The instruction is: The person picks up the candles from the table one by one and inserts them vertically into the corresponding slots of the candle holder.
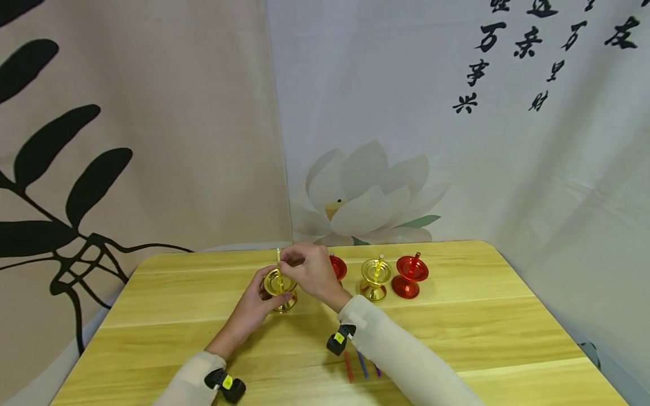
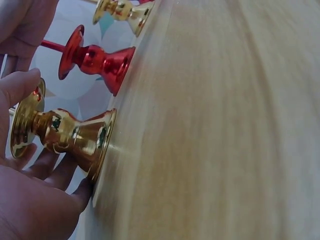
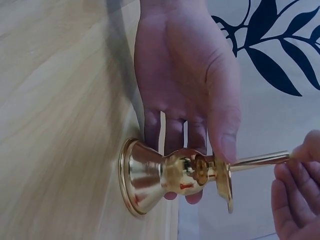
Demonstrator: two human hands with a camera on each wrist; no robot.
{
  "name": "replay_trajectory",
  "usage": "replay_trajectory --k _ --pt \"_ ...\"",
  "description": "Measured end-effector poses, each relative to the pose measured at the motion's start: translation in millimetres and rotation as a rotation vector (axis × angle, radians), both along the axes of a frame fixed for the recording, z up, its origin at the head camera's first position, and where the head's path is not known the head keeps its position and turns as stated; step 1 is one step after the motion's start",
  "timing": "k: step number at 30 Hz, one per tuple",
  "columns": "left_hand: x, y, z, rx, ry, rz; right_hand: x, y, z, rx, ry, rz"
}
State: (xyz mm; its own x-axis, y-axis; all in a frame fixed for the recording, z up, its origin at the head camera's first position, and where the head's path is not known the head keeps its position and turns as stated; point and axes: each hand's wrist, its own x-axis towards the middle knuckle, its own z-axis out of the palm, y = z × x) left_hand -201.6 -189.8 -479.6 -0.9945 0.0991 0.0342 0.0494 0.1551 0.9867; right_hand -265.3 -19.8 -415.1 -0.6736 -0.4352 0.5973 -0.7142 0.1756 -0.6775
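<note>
A shiny gold candle holder (image 1: pixel 287 305) stands upright on the table with a thin yellow candle (image 1: pixel 279 256) in its dish. My left hand (image 1: pixel 251 309) grips the holder from the left; in the right wrist view its thumb lies at the dish (image 3: pixel 224 192) and its fingers pass behind the stem. The right hand (image 1: pixel 316 272) pinches the candle near its upper end, as the right wrist view also shows. Just right of it, partly hidden by that hand, is a red candle holder (image 2: pixel 92 60) with a red candle (image 2: pixel 52 46).
Farther right stand another gold holder (image 1: pixel 373 291) with a yellow candle and a red holder (image 1: pixel 405 288) with a red candle. Red (image 1: pixel 348 366), blue (image 1: pixel 363 365) and purple (image 1: pixel 378 371) candles lie near the right forearm. A printed cloth (image 1: pixel 203 141) hangs behind the wooden table (image 1: pixel 482 338).
</note>
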Motion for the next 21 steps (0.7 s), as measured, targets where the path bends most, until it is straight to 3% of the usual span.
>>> replay_trajectory --k 6,13,21 --pt "-0.1 0.3 1.7 0.002 0.006 0.001 2.9 6.5 -0.3 0.017 -0.009 -0.028" --pt "-3.6 0.0 -1.6 -0.036 0.025 0.018 16.1 36.3 1.4 0.080 -0.034 -0.055" --pt "4.4 3.9 4.7 -0.210 0.024 0.118 39.5 85.4 -6.1 0.149 -0.122 -0.089"
